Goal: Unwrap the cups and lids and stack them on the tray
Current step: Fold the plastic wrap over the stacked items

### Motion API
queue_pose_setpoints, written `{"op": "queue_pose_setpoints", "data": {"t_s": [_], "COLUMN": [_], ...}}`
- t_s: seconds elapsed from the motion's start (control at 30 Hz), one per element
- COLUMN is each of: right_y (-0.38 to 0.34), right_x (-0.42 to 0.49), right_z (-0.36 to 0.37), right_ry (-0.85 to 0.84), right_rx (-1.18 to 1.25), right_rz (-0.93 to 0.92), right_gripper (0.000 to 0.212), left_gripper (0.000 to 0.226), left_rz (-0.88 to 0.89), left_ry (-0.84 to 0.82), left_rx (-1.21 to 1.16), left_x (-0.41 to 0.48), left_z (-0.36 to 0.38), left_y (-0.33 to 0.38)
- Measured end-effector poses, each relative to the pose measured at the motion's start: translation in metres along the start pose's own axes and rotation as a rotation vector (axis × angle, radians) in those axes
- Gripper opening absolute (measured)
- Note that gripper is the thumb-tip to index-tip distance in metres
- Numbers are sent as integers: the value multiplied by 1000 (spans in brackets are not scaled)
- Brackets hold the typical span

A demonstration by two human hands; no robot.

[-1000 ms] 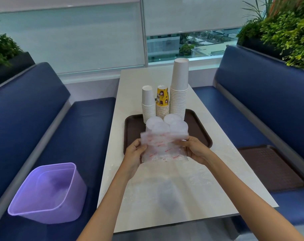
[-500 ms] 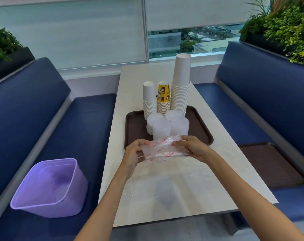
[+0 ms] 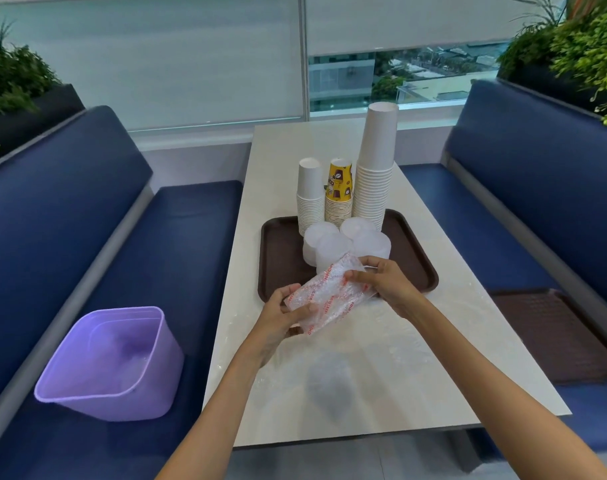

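A: Since a moment ago we've turned the wrapper (image 3: 330,292) from level to slanting, its left end lower.
B: Left to right, then: the purple bin (image 3: 115,362) on the bench (image 3: 177,244), our left hand (image 3: 281,318) curled round the wrapper's near end, our right hand (image 3: 387,282) pinching the far end.
A: Beyond them, lids (image 3: 368,244) and cups (image 3: 376,161) stand stacked on the tray (image 3: 413,251).
B: We judge the unwrapping done; next we bunch the wrapper into the left hand and swing to the bin
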State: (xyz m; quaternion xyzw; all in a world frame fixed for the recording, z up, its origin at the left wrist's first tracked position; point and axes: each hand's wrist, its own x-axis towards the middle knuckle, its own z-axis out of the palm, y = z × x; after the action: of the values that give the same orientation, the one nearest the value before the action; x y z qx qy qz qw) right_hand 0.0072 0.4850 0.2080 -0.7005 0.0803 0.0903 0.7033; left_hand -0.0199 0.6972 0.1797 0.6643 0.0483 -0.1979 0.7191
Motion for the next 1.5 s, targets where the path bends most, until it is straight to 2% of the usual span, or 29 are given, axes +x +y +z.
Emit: {"op": "queue_pose_setpoints", "data": {"t_s": [0.23, 0.43, 0.63, 0.8, 0.97, 1.1, 1.17, 1.27, 1.33, 1.43, 1.5], "right_y": [0, 0, 2, -1, -1, 2, 1, 0, 1, 2, 3], "right_x": [6, 9, 6, 13, 18, 25, 30, 37, 45, 53, 59], "right_z": [13, 16, 20, 25, 45, 68, 85, 119, 154, 208, 249], "right_ry": [45, 4, -21, 35, 3, 8, -18, -89, -137, -188, -241], "right_rx": [31, 127, 259, 241, 280, 158, 70, -68, -190, -307, -335], "right_rz": [-42, 41, 82, 70, 69, 24, -9, -87, -159, -306, -370], "right_gripper": [29, 38, 29, 31, 21, 8, 1, 1, 5, 11, 11], "left_gripper": [53, 38, 37, 43, 39, 39, 39, 69, 77, 71, 58], "left_rz": [8, 88, 127, 106, 111, 53, 31, 64, 154, 297, 344], "left_ry": [1, 110, 166, 147, 205, 226, 298, 495, 581, 620, 661], "left_rx": [-153, -211, -218, -234, -253, -96, -19, 139, 249, 367, 388], "left_x": [3, 10, 13, 10, 6, -1, -4, -10, -15, -20, -21], "left_z": [4, 4, 2, -5, -21, -40, -55, -86, -117, -160, -193], "left_y": [-6, 0, 1, 0, -3, -7, -11, -14, -15, -6, 0]}}
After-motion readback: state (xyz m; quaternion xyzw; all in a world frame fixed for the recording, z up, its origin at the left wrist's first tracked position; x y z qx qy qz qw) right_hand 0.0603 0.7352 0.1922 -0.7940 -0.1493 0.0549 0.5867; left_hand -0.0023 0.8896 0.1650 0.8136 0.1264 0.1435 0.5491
